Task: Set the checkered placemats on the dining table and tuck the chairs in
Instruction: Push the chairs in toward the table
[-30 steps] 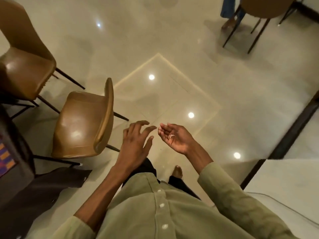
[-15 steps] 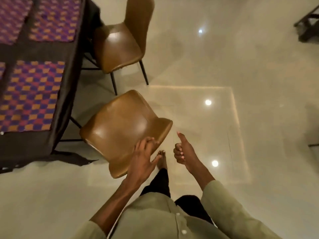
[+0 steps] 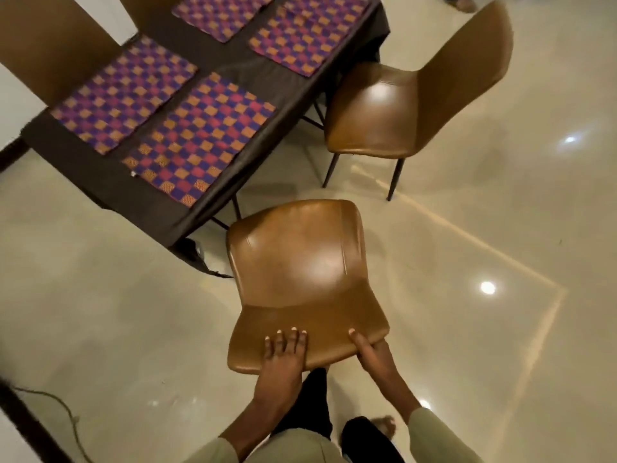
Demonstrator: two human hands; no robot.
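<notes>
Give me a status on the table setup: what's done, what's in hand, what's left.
Done: four checkered placemats lie flat on the dark dining table. In hand: the left hand and right hand grip the backrest top of the near chair, which stands clear of the table. Left: push it in, then tuck in the second chair, which also stands out.

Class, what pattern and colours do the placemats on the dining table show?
The rectangular woven placemats show a checkered pattern of purple, blue, orange and pink squares, clearest in the head view.
</notes>
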